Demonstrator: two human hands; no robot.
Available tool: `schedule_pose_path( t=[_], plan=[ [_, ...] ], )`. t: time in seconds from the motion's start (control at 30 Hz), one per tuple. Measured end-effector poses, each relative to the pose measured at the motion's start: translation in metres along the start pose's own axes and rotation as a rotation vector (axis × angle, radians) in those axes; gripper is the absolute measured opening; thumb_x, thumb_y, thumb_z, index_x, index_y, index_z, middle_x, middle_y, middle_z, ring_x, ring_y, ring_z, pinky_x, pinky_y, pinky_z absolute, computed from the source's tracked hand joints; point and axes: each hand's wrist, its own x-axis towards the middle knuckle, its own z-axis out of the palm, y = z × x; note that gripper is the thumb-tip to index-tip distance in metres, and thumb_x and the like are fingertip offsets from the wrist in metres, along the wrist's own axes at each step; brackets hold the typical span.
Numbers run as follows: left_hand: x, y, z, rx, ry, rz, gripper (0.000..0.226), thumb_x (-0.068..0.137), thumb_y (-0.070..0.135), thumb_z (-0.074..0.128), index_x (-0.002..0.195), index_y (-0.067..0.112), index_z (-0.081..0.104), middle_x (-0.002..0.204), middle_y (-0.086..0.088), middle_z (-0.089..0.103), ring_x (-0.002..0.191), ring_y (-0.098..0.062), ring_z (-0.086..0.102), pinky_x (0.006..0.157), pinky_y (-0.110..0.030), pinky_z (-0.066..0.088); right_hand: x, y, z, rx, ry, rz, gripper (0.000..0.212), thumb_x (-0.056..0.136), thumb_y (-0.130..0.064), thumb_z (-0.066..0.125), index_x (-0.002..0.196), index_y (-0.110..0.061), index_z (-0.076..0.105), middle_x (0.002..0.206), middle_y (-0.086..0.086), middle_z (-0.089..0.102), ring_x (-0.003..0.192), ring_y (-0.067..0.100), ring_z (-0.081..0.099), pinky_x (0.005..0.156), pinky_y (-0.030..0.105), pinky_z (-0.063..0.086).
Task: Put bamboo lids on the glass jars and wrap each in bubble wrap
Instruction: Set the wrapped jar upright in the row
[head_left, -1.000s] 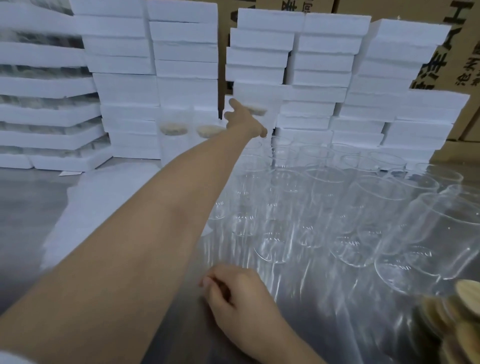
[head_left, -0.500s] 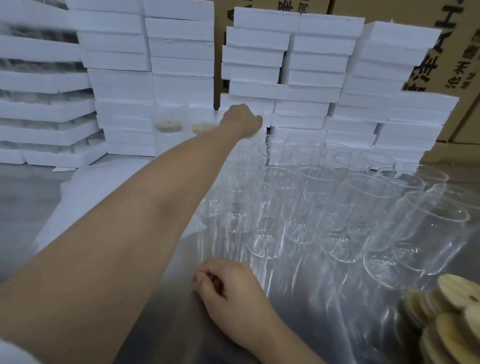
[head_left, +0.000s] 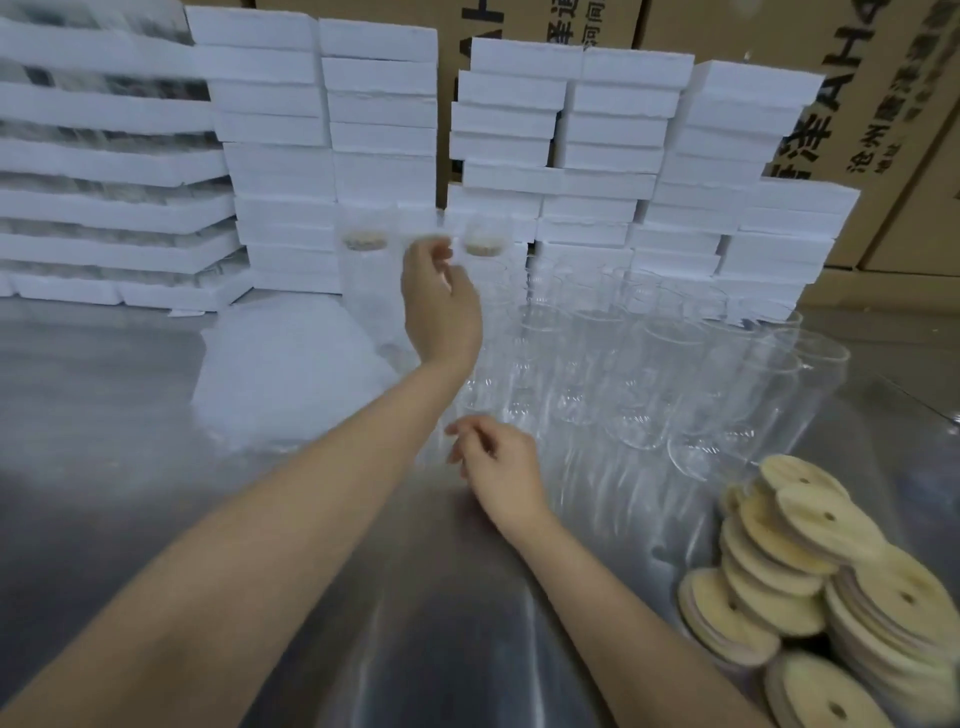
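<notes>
Glass jars, shiny grey table, foam stacks

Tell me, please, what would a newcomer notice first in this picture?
The crowd of clear, lidless glass jars standing on the shiny metal table, right of centre, draws the eye first. Next comes the heap of round pale bamboo lids at the lower right, and behind everything a wall of stacked white foam boxes. The person's left hand reaches far forward towards the boxes.
</notes>
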Motion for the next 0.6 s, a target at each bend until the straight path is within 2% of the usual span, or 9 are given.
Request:
schedule_pose_path(
  t=[0.07,0.13,0.27,0.33,0.4,0.43,0.47,0.53,0.6],
  plan=[
    [-0.048,-0.009,-0.027,0.017,-0.085,0.006,0.029,0.088,0.001,0.042,0.11,0.015,0.054,0.11,0.0,0.058,0.101,-0.013,0.054,0.083,-0.024,0.041,-0.009,0.0,-0.015,0.067,0.114,0.043,0.029,0.092,-0.002,0.047,0.08,-0.019,0.068,0.061,-0.004,0.062,0.05,0.002,0.051,0.058,0.02,0.044],
    [-0.087,-0.024,-0.053,0.134,-0.249,0.005,0.031,0.085,-0.006,0.044,0.112,0.007,0.055,0.113,-0.007,0.057,0.106,-0.02,0.055,0.09,-0.025,0.041,-0.017,0.002,-0.032,0.113,0.188,0.066,0.03,0.093,-0.001,0.047,0.08,-0.019,0.067,0.063,-0.001,0.062,0.053,0.008,0.051,0.06,0.024,0.044],
    [-0.121,-0.042,-0.075,0.32,-0.461,-0.159,0.032,0.087,-0.001,0.05,0.118,0.005,0.054,0.124,-0.012,0.046,0.119,-0.024,0.047,0.088,-0.014,0.028,-0.014,0.011,-0.049,0.148,0.343,0.102,0.024,0.092,0.0,0.046,0.089,-0.011,0.067,0.072,0.001,0.063,0.063,0.011,0.055,0.06,0.018,0.046],
    [-0.127,-0.039,-0.076,0.326,-0.535,-0.136,0.036,0.089,0.003,0.051,0.125,0.006,0.05,0.129,-0.012,0.043,0.123,-0.023,0.043,0.098,-0.015,0.028,-0.009,0.017,-0.049,0.102,0.414,0.078,0.023,0.091,-0.001,0.049,0.103,-0.009,0.066,0.092,0.005,0.066,0.075,0.01,0.056,0.071,0.017,0.048],
    [-0.129,-0.035,-0.075,0.289,-0.584,-0.153,0.046,0.089,0.008,0.054,0.133,0.006,0.043,0.137,-0.011,0.039,0.129,-0.023,0.041,0.109,-0.03,0.033,-0.005,0.022,-0.049,0.039,0.447,0.035,0.033,0.089,-0.001,0.05,0.119,-0.01,0.06,0.12,0.007,0.056,0.088,0.006,0.052,0.079,0.01,0.044],
    [-0.128,-0.034,-0.075,0.295,-0.607,-0.174,0.052,0.089,0.011,0.055,0.138,0.007,0.038,0.142,-0.011,0.037,0.133,-0.023,0.038,0.11,-0.034,0.032,-0.003,0.024,-0.05,0.037,0.436,0.035,0.039,0.089,-0.002,0.05,0.126,-0.012,0.055,0.129,0.006,0.047,0.097,0.007,0.05,0.088,0.015,0.044],
    [-0.127,-0.034,-0.074,0.312,-0.629,-0.194,0.059,0.09,0.014,0.057,0.143,0.006,0.033,0.146,-0.01,0.034,0.136,-0.023,0.034,0.112,-0.034,0.029,-0.001,0.024,-0.051,0.052,0.407,0.064,0.045,0.089,-0.003,0.05,0.133,-0.015,0.049,0.134,0.004,0.039,0.108,0.009,0.046,0.098,0.025,0.044],
    [-0.122,-0.035,-0.073,0.31,-0.652,-0.211,0.066,0.09,0.016,0.058,0.147,0.006,0.026,0.152,-0.009,0.03,0.141,-0.023,0.029,0.115,-0.035,0.024,-0.001,0.021,-0.052,0.079,0.334,0.142,0.055,0.09,-0.005,0.05,0.142,-0.02,0.039,0.142,0.001,0.031,0.126,0.013,0.038,0.108,0.044,0.04],
    [-0.119,-0.037,-0.071,0.254,-0.667,-0.208,0.063,0.091,0.017,0.058,0.145,0.007,0.029,0.151,-0.008,0.033,0.141,-0.022,0.029,0.115,-0.034,0.024,-0.001,0.019,-0.05,0.072,0.289,0.14,0.06,0.09,-0.003,0.05,0.146,-0.018,0.036,0.145,0.002,0.036,0.132,0.015,0.037,0.113,0.043,0.034]
  ],
)
